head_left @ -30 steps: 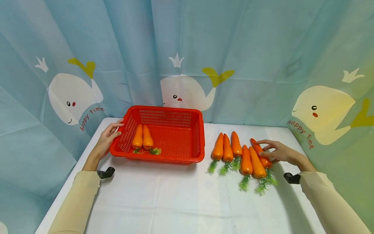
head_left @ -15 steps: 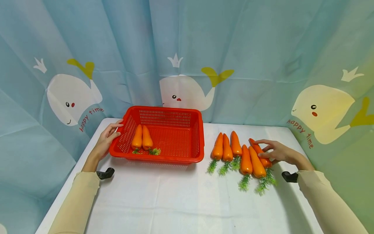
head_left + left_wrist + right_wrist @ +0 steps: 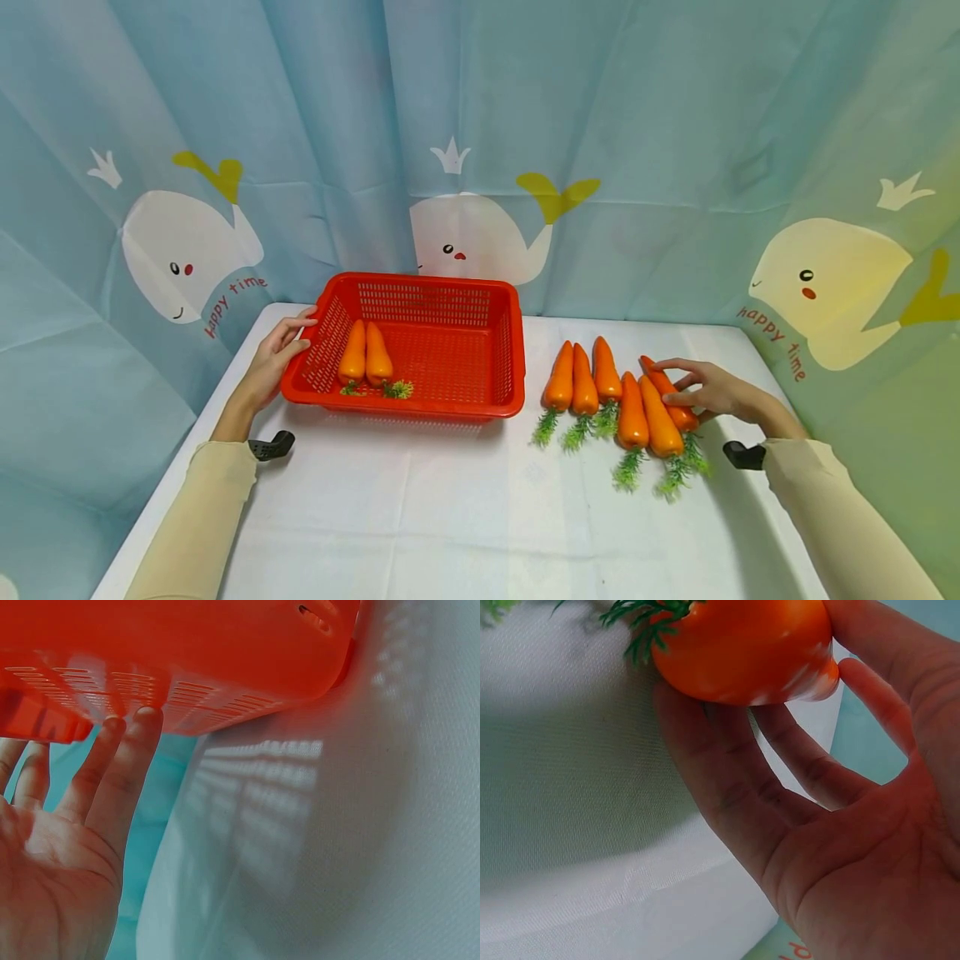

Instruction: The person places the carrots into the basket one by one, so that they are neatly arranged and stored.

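In the head view my left hand [image 3: 272, 360] holds the left rim of a red plastic basket [image 3: 427, 407]. Its thumb lies over the rim; the left wrist view shows long, nearly straight fingers [image 3: 124, 776] against the slotted outer wall. Two orange carrots [image 3: 352, 358] lie side by side at the basket's left end, leafy ends toward the front. On the right, my right hand [image 3: 716, 390] grips the rightmost carrot [image 3: 660, 382] of a group on the table. In the right wrist view its thumb and fingers stand on opposite sides of that carrot [image 3: 742, 645].
Several other carrots [image 3: 632, 412] lie close together between the basket and my right hand, green tops toward the front. They rest on a white-covered table [image 3: 450, 517]. A blue curtain [image 3: 652, 167] with whale prints hangs right behind the table's back edge.
My right hand has shifted very slightly left on its carrot, which has hardly moved. The left hand, the basket and the other carrots look unchanged.
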Demonstrator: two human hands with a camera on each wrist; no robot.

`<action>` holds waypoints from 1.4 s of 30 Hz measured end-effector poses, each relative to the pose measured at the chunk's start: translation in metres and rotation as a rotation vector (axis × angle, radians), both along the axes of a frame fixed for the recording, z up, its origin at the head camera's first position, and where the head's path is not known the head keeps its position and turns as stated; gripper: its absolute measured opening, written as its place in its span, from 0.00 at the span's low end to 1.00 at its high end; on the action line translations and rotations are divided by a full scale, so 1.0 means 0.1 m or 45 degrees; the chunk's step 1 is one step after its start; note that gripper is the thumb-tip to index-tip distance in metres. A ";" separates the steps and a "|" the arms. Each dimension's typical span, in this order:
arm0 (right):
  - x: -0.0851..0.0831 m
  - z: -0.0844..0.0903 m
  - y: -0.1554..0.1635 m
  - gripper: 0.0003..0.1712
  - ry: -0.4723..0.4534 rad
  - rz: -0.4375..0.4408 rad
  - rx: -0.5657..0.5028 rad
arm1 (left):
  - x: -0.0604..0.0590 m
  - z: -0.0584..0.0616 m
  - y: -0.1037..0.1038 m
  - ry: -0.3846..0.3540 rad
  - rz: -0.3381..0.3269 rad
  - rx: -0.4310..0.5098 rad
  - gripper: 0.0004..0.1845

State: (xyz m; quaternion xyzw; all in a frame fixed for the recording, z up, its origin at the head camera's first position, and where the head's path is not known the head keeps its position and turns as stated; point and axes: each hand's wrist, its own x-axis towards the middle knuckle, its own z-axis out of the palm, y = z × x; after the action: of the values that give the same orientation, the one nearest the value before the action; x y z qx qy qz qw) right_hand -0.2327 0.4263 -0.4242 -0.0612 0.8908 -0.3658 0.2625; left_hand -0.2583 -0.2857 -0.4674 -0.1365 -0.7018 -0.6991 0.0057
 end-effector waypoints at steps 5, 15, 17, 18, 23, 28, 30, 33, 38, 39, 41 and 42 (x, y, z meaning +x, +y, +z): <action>0.01 0.01 -0.01 0.41 -0.001 -0.012 -0.003 | 0.02 0.04 0.01 -0.023 -0.003 0.003 0.21; 0.02 0.06 -0.08 0.41 -0.005 -0.023 -0.033 | 0.04 0.08 0.02 -0.021 -0.015 -0.019 0.20; 0.02 0.07 -0.09 0.41 0.001 -0.022 -0.029 | 0.04 0.06 0.01 -0.012 -0.018 -0.010 0.20; 0.02 0.07 -0.10 0.40 0.003 -0.019 -0.026 | 0.03 0.04 0.01 -0.009 -0.018 -0.007 0.20; 0.03 0.09 -0.09 0.38 0.005 0.002 -0.010 | 0.02 0.01 0.00 0.003 -0.018 -0.004 0.20; 0.03 0.17 -0.05 0.38 0.029 0.033 -0.029 | 0.01 0.01 0.00 -0.005 -0.009 -0.019 0.20; 0.03 0.22 -0.04 0.38 0.049 0.049 -0.044 | 0.01 0.02 0.01 -0.010 -0.008 -0.021 0.20; 0.03 0.32 -0.04 0.38 0.085 0.061 -0.054 | 0.03 0.06 0.02 -0.016 -0.017 -0.028 0.20; 0.05 0.51 -0.05 0.39 0.163 0.052 -0.066 | 0.11 0.19 0.06 -0.017 -0.031 -0.043 0.21; 0.05 0.55 -0.06 0.39 0.180 0.047 -0.071 | 0.12 0.21 0.07 -0.019 -0.031 -0.043 0.21; 0.05 0.64 -0.07 0.39 0.214 0.033 -0.079 | 0.14 0.23 0.08 -0.019 -0.035 -0.038 0.21; 0.05 0.68 -0.07 0.40 0.231 0.025 -0.089 | 0.15 0.24 0.08 -0.021 -0.036 -0.034 0.21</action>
State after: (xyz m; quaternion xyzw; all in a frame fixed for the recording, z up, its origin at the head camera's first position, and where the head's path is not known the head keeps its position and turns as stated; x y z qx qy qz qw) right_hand -0.2276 0.4188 -0.3564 -0.1118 0.8969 -0.3871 0.1821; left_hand -0.2437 -0.2778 -0.4435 -0.1406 -0.7090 -0.6909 -0.0117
